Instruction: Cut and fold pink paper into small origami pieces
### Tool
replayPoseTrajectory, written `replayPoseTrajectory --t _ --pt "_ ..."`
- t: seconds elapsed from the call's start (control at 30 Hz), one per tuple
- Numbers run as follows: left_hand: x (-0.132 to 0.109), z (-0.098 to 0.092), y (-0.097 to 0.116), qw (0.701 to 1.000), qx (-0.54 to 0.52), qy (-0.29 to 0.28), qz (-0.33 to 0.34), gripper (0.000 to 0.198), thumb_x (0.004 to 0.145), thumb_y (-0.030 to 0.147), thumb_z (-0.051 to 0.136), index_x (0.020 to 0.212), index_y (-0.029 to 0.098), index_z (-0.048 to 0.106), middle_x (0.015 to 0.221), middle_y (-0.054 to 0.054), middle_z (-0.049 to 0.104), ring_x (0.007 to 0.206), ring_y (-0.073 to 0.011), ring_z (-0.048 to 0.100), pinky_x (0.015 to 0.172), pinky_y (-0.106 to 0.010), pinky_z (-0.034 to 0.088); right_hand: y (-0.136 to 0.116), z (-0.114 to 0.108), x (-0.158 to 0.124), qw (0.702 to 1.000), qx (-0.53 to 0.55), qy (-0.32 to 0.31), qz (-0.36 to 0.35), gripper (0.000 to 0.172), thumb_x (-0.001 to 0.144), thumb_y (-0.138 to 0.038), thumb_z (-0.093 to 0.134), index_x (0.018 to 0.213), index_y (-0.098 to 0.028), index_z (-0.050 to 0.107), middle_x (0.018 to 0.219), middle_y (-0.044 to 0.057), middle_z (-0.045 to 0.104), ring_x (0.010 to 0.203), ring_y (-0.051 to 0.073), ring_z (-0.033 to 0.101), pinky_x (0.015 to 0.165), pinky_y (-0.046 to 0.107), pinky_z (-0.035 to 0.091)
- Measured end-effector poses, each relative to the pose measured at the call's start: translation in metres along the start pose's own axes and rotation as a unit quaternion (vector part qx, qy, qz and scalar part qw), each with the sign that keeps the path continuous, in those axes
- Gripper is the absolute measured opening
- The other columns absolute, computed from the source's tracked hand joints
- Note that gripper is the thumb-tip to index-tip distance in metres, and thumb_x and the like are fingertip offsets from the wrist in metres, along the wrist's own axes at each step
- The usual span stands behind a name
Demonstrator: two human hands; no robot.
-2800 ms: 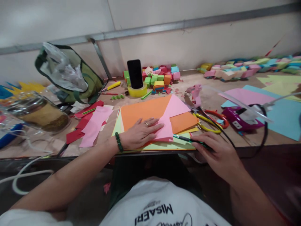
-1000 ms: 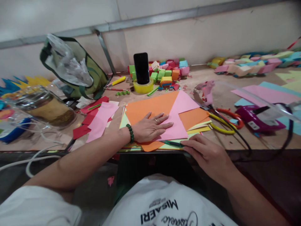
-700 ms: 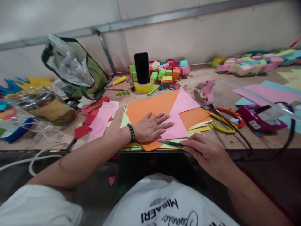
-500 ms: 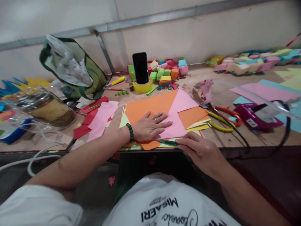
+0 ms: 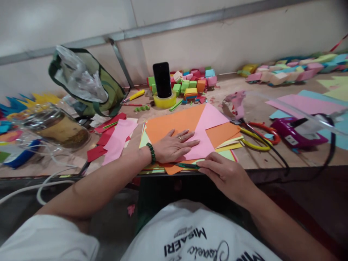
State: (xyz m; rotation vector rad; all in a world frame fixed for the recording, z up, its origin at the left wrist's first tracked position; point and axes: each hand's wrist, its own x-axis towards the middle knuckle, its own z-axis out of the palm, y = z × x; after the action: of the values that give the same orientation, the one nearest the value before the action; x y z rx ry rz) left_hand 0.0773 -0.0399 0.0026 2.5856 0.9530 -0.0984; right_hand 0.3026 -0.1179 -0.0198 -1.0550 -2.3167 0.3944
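The left hand (image 5: pixel 172 148) lies palm down near the middle of the worktop (image 5: pixel 228 83), close to its front edge, its grip spread flat. The fingers reach across a pink sheet (image 5: pixel 203 144), pressing on its left part; the rest of the sheet shows to the right of the fingertips.

The right hand (image 5: pixel 227 177) is at the front edge, its grip pinching a slim green tool (image 5: pixel 187 166) between thumb and fingers. The tool points left, just in front of the pink sheet's near edge and over an orange piece (image 5: pixel 172 169) by the worktop's front edge. Whether its tip touches the paper cannot be told.

Beneath and behind the left hand lies an orange sheet (image 5: pixel 174 121), part of a loose stack; the pink sheet overlaps its right side. To the right of the stack lie a yellow-handled tool (image 5: pixel 257 145) and, farther back, a pink glue gun (image 5: pixel 236 103). Toward the left end of the worktop, a pink strip (image 5: pixel 119 137) rests across red scraps (image 5: pixel 95 153). Toward the back edge, a phone (image 5: pixel 162 79) stands in a yellow tape roll (image 5: pixel 165 100).
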Motion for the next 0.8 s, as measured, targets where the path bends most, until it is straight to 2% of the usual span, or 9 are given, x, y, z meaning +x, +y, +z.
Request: replayPoseTrajectory --t 0.1,0.17,0.23,0.3,0.37,0.47,0.57,0.67,0.8 --pt "-0.001 0.001 -0.001 1.0 -0.004 0.007 0.007 0.053 0.097 0.049 0.012 0.147 0.034 0.021 0.158 -0.002 0.009 0.145 -0.0242 0.005 0.111 -0.058 0.001 -0.004 -0.007 -0.005 1.0 0.019 -0.007 -0.002 0.019 0.092 -0.022 0.048 0.096 -0.02 0.067 0.083 0.004 0.062 0.071 0.013 0.061 0.063 0.023 0.049" --pt "-0.003 0.002 -0.001 1.0 -0.004 0.02 0.011 0.056 0.096 0.053 0.015 0.148 0.033 0.02 0.158 -0.004 0.009 0.145 -0.0258 0.006 0.111 -0.059 0.002 -0.002 -0.02 -0.011 0.999 0.038 -0.016 -0.008 0.018 0.092 -0.022 0.049 0.097 -0.022 0.066 0.084 0.004 0.062 0.073 0.013 0.061 0.064 0.023 0.05" --pt "-0.004 0.001 -0.001 0.999 -0.008 0.04 0.003 0.066 0.091 0.062 0.026 0.149 0.031 0.016 0.158 -0.007 0.011 0.144 -0.0281 0.01 0.112 -0.057 0.005 0.005 -0.037 -0.018 1.0 0.029 0.006 -0.002 0.017 0.091 -0.024 0.05 0.098 -0.025 0.066 0.087 0.004 0.064 0.077 0.014 0.063 0.067 0.024 0.051" --pt "-0.005 0.0 0.002 0.997 -0.003 0.075 -0.018 0.08 0.084 0.07 0.036 0.149 0.026 0.019 0.155 -0.013 0.022 0.141 -0.0311 0.021 0.112 -0.055 0.013 0.02 -0.052 -0.023 0.992 -0.04 0.113 0.036 0.016 0.089 -0.029 0.053 0.097 -0.025 0.067 0.093 0.006 0.066 0.086 0.019 0.065 0.072 0.029 0.053" --pt "-0.005 -0.001 0.006 0.993 0.017 0.107 -0.05 0.088 0.076 0.075 0.045 0.144 0.02 0.034 0.145 -0.019 0.037 0.131 -0.0352 0.035 0.108 -0.051 0.026 0.04 -0.058 -0.023 0.969 -0.116 0.198 0.091 0.021 0.089 -0.031 0.051 0.101 -0.023 0.066 0.099 0.009 0.066 0.091 0.023 0.065 0.075 0.034 0.054" --pt "-0.004 -0.003 0.015 0.984 0.012 0.126 -0.126 0.09 0.07 0.073 0.056 0.139 0.016 0.041 0.129 -0.02 0.05 0.117 -0.0362 0.048 0.099 -0.048 0.039 0.071 -0.048 -0.017 0.947 -0.205 0.227 0.102 0.027 0.091 -0.027 0.045 0.107 -0.015 0.064 0.106 0.014 0.067 0.096 0.027 0.064 0.078 0.04 0.053" --pt "-0.003 -0.004 0.021 0.975 -0.049 0.114 -0.184 0.094 0.066 0.064 0.066 0.141 0.015 0.037 0.128 -0.02 0.051 0.112 -0.0354 0.053 0.094 -0.045 0.045 0.087 -0.03 -0.009 0.944 -0.243 0.198 0.106 0.028 0.09 -0.024 0.046 0.11 -0.011 0.061 0.103 0.016 0.068 0.094 0.028 0.064 0.079 0.043 0.052" --pt "-0.004 -0.008 0.022 0.964 -0.119 0.126 -0.2 0.087 0.066 0.053 0.07 0.138 0.017 0.04 0.134 -0.017 0.051 0.118 -0.0339 0.052 0.097 -0.044 0.044 0.081 -0.023 -0.005 0.945 -0.254 0.188 0.089 0.025 0.088 -0.026 0.05 0.106 -0.013 0.063 0.103 0.015 0.067 0.097 0.03 0.06 0.082 0.046 0.05" --pt "-0.022 -0.016 0.016 0.937 -0.188 0.193 -0.221 0.056 0.073 0.039 0.065 0.125 0.019 0.055 0.126 -0.009 0.061 0.112 -0.0277 0.058 0.096 -0.038 0.046 0.055 -0.026 0.0 0.957 -0.216 0.191 0.038 0.025 0.088 -0.029 0.054 0.106 -0.016 0.065 0.103 0.012 0.067 0.097 0.028 0.058 0.086 0.047 0.048"
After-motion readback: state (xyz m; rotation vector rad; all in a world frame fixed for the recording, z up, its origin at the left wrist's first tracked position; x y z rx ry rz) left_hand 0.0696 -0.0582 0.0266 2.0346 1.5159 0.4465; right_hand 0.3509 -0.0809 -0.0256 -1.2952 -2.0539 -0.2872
